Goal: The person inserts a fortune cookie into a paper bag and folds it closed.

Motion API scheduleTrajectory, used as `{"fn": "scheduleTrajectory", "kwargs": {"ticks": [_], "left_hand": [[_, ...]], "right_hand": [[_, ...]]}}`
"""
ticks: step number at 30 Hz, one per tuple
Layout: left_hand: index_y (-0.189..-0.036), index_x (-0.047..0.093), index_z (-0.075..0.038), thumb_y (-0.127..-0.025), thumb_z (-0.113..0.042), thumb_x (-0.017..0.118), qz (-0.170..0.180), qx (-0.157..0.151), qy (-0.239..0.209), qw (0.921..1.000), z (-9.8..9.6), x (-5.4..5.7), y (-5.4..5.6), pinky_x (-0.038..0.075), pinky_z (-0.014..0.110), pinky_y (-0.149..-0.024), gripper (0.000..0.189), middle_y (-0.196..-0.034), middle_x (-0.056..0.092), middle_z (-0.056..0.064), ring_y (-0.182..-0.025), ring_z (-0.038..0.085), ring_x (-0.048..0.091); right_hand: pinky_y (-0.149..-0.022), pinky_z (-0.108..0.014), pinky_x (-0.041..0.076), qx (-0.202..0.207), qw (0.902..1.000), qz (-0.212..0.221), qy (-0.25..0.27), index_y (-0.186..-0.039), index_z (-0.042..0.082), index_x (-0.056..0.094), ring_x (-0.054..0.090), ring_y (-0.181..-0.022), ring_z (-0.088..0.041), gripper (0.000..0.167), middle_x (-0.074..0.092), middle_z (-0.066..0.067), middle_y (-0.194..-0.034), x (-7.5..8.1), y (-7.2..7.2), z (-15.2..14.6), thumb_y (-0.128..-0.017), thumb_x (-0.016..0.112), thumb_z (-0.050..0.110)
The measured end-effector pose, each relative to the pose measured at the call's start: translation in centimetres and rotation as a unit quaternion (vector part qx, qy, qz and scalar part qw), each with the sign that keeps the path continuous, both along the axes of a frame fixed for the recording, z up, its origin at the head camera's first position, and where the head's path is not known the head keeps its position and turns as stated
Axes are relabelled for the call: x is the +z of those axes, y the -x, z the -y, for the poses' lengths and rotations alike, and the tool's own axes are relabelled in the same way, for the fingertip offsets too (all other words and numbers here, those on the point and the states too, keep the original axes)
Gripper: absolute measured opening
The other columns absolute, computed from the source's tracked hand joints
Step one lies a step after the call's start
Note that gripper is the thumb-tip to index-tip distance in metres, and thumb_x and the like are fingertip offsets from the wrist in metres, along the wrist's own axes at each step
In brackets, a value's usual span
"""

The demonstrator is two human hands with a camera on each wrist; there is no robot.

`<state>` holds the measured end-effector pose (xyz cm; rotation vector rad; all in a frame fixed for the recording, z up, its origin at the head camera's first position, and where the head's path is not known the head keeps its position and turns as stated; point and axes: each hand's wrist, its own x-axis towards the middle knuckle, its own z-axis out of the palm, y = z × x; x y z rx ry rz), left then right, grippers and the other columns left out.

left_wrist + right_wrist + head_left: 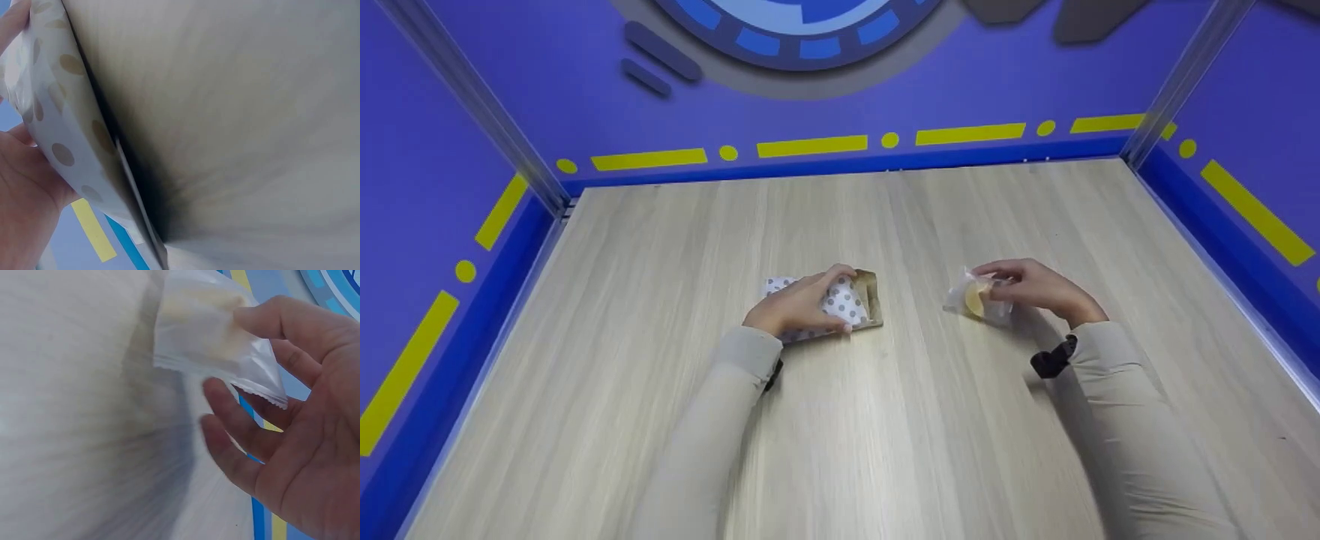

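Observation:
My left hand (802,306) grips a white paper bag with grey polka dots (846,301), fingers along its far edge and thumb along its near edge. The bag lies flat, its brown inner side (871,296) showing at the open end, which faces right. In the left wrist view the dotted bag (63,152) looks puffed and creased. To the right, my right hand (1039,289) pinches a small translucent packet (955,300) between thumb and fingers. Inside the packet is a pale yellow, round-edged piece (975,298). The right wrist view shows the packet's (197,343) zigzag sealed edge close over the table.
A light wood-grain table (885,420) spreads under both hands. Blue-purple panels (825,112) with yellow dashes stand along its back and sides, with metal posts (1177,82) at the back corners. A black band (1054,358) sits at the right wrist.

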<state>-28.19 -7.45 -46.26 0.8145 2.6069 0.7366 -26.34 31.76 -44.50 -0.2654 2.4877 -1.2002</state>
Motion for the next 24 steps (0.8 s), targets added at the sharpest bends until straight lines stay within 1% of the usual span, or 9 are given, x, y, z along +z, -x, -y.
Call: {"fn": "scheduleTrajectory", "kwargs": {"ticks": [3,5,7,9,11,13,15,18,24], "left_hand": [[-0.143,0.031,-0.036,-0.077,-0.043,0.079,0.002,0.003,0.000,1.0000,0.0,-0.1,-0.1,0.045,0.039,-0.092,0.082,-0.143,0.046,0.001,-0.105,0.019,0.052],[-0.143,0.031,-0.037,-0.076,-0.043,0.079,0.003,0.005,-0.001,1.0000,0.0,-0.1,-0.1,0.045,0.039,-0.092,0.082,-0.143,0.046,0.000,-0.104,0.019,0.052],[-0.143,0.031,-0.037,-0.076,-0.043,0.079,0.005,0.007,0.000,1.0000,0.0,-0.1,-0.1,0.045,0.039,-0.093,0.082,-0.144,0.046,-0.001,-0.106,0.019,0.052],[-0.143,0.031,-0.038,-0.077,-0.043,0.079,0.005,0.009,0.002,0.9999,0.0,-0.1,-0.1,0.045,0.040,-0.095,0.082,-0.145,0.045,-0.001,-0.109,0.019,0.052],[-0.144,0.031,-0.037,-0.077,-0.044,0.078,0.003,0.007,0.004,1.0000,0.0,-0.1,-0.1,0.044,0.041,-0.097,0.083,-0.146,0.045,0.000,-0.113,0.019,0.052],[-0.144,0.031,-0.037,-0.076,-0.044,0.079,0.002,0.007,0.005,1.0000,0.0,-0.1,-0.1,0.046,0.041,-0.095,0.083,-0.145,0.046,0.000,-0.110,0.019,0.053],[-0.144,0.031,-0.037,-0.075,-0.044,0.079,0.001,0.007,0.004,1.0000,0.0,-0.1,-0.1,0.046,0.039,-0.091,0.084,-0.144,0.046,-0.001,-0.106,0.019,0.054],[-0.143,0.032,-0.038,-0.074,-0.044,0.080,0.002,0.010,0.001,0.9999,0.0,-0.2,-0.1,0.047,0.038,-0.086,0.084,-0.143,0.047,-0.002,-0.100,0.019,0.054],[-0.144,0.031,-0.039,-0.074,-0.046,0.080,0.003,0.017,0.005,0.9998,-0.1,-0.2,-0.1,0.046,0.041,-0.095,0.085,-0.147,0.044,-0.002,-0.112,0.020,0.054]], "right_hand": [[-0.077,-0.022,0.047,-0.005,0.9999,0.005,0.011,-0.132,0.012,0.058,0.052,-0.096,-0.014,0.045,0.056,-0.014,-0.132,0.0,0.0,0.2,-0.088,0.065,0.017],[-0.076,-0.024,0.047,-0.011,0.9997,0.010,0.020,-0.133,0.012,0.057,0.051,-0.095,-0.015,0.045,0.053,-0.014,-0.133,0.0,0.1,0.3,-0.088,0.065,0.016],[-0.074,-0.027,0.047,-0.019,0.9993,0.016,0.026,-0.135,0.010,0.054,0.051,-0.092,-0.016,0.047,0.053,-0.014,-0.128,0.1,0.1,0.5,-0.089,0.063,0.015],[-0.071,-0.027,0.047,-0.031,0.9987,0.017,0.035,-0.135,0.009,0.051,0.051,-0.088,-0.016,0.048,0.053,-0.013,-0.121,0.1,0.1,0.7,-0.089,0.063,0.015],[-0.071,-0.026,0.048,-0.049,0.9974,0.018,0.050,-0.136,0.005,0.047,0.053,-0.089,-0.014,0.051,0.052,-0.013,-0.119,0.0,0.2,1.0,-0.089,0.064,0.016],[-0.071,-0.024,0.050,-0.068,0.9948,0.019,0.073,-0.135,0.001,0.043,0.055,-0.088,-0.011,0.054,0.052,-0.013,-0.116,0.0,0.3,1.2,-0.089,0.065,0.016],[-0.073,-0.022,0.051,-0.088,0.9911,0.020,0.098,-0.134,-0.001,0.041,0.057,-0.090,-0.007,0.057,0.053,-0.013,-0.117,0.0,0.3,1.4,-0.087,0.068,0.017],[-0.073,-0.021,0.052,-0.110,0.9855,0.017,0.128,-0.132,-0.003,0.041,0.059,-0.088,-0.004,0.056,0.056,-0.007,-0.112,0.0,0.4,1.8,-0.087,0.069,0.014],[-0.075,-0.020,0.051,-0.144,0.9760,0.001,0.164,-0.125,0.000,0.049,0.059,-0.091,-0.003,0.044,0.060,0.003,-0.107,-0.7,0.7,2.7,-0.088,0.067,0.015]]}}
